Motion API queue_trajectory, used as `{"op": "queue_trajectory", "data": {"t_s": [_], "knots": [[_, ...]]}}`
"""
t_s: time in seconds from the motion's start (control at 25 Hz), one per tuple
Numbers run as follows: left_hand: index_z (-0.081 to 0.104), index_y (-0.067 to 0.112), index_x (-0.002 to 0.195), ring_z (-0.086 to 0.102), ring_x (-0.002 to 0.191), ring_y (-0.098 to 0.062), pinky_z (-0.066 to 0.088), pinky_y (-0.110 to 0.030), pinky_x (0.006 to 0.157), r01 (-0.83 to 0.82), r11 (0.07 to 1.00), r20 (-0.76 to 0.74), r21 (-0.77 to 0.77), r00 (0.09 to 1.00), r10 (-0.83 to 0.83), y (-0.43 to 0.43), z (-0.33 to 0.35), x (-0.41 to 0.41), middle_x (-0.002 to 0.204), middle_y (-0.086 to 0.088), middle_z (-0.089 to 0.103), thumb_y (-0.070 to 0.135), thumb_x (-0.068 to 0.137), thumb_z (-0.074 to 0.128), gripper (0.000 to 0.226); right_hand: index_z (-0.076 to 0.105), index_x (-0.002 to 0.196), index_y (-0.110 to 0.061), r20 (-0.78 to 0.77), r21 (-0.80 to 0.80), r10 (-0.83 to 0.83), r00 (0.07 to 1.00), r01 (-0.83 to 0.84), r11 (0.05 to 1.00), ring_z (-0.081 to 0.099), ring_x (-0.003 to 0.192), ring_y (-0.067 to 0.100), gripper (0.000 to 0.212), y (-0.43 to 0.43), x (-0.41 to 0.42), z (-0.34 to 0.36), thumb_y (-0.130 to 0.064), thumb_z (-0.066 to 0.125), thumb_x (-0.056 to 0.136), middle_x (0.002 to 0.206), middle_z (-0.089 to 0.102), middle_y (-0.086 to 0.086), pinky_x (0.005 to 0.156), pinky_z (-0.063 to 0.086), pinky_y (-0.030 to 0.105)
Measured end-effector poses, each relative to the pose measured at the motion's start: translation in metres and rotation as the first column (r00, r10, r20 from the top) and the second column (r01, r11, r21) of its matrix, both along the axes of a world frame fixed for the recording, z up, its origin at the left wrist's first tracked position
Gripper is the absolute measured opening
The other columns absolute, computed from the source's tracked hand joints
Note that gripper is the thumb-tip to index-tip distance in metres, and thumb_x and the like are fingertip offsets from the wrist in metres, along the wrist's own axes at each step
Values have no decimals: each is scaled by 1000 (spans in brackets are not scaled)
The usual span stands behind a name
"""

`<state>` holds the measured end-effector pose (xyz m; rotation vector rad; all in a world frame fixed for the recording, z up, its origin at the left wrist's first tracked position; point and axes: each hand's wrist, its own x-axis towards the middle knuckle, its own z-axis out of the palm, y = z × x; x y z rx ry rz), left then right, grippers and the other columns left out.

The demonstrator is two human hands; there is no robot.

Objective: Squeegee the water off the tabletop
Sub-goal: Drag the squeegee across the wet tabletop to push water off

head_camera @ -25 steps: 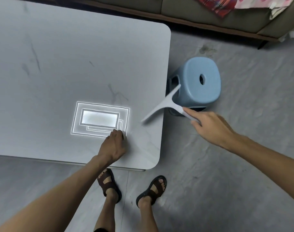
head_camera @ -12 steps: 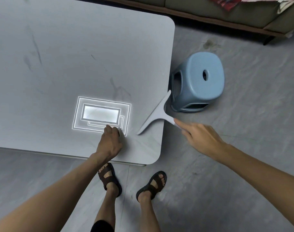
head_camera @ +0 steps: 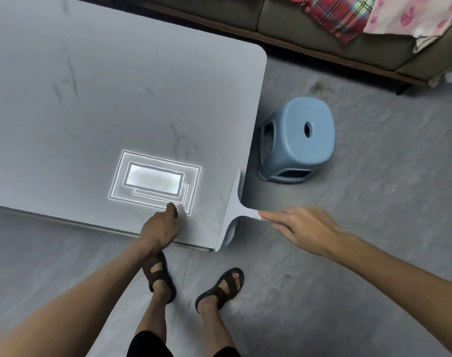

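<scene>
Head view: right hand (head_camera: 307, 230) gripping handle of white squeegee (head_camera: 234, 210), blade lying along right edge of grey surface (head_camera: 91, 99) near its 5 o'clock corner. Left hand (head_camera: 160, 225) curled closed, knuckles resting on surface near front edge. Blue stool (head_camera: 299, 140) on floor at 3 o'clock.
</scene>
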<state>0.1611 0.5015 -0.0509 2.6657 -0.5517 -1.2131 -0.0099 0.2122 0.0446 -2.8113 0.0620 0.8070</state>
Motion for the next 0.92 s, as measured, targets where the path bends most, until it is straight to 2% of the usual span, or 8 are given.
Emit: {"op": "queue_trajectory", "data": {"t_s": [0.12,0.2,0.32,0.44,0.56,0.72,0.8,0.92], "knots": [[41,9,104,55,74,-32,42,-36,63,-114,994,55,0,992,113,20,2,-4,82,-12,56,10,87,47,18,28,144,-51,-57,74,246,968,-241,968,62,87,24,42,46,44,-16,-47,28,101,100,62,-1,62,35,32],[41,10,102,54,73,-30,41,-34,63,-174,985,42,-6,984,174,33,-1,-6,81,-9,55,8,86,48,18,27,145,-48,-58,85,363,930,-357,930,61,87,26,42,72,66,-31,-45,26,103,102,62,1,62,34,34],[41,10,102,53,71,-25,41,-33,60,-212,977,-60,-23,976,210,40,-5,-9,80,-6,54,7,83,50,21,28,144,-49,-23,52,368,929,-367,929,62,90,26,42,74,75,-43,-44,28,102,103,62,0,63,34,33],[42,9,102,50,68,-21,37,-31,55,-214,976,-130,-48,970,206,30,-9,-18,85,-9,54,7,82,51,22,32,141,-54,-35,53,237,971,-235,971,63,91,23,41,38,51,-39,-44,33,101,99,63,-4,64,42,33],[41,10,98,47,68,-20,29,-26,52,-183,980,-176,-73,970,167,14,-7,-28,94,-9,48,4,82,50,19,31,138,-59,-76,-29,45,996,-47,998,64,89,20,42,-6,17,-24,-43,37,100,97,66,-6,69,52,35],[42,10,99,47,73,-24,28,-29,54,-144,987,-210,-74,970,126,2,-1,-32,78,0,44,5,83,49,18,37,136,-58,-92,-183,-136,986,117,976,65,97,23,38,-36,-9,6,-48,35,99,105,70,-6,70,49,34],[43,10,99,46,70,-21,29,-28,54,-162,983,-204,-88,969,142,-5,2,-32,79,1,45,6,82,51,19,40,136,-53,-33,-203,-274,961,262,943,66,99,28,39,-37,-3,17,-51,31,99,111,71,-2,73,52,36],[46,8,96,49,79,-27,33,-31,64,-210,969,-129,-131,973,194,-20,-5,-32,101,-9,47,5,79,52,19,48,135,-27,-5,-12,-555,832,555,832,58,110,39,42,-34,40,17,-46,32,101,124,65,11,88,48,42]]}}
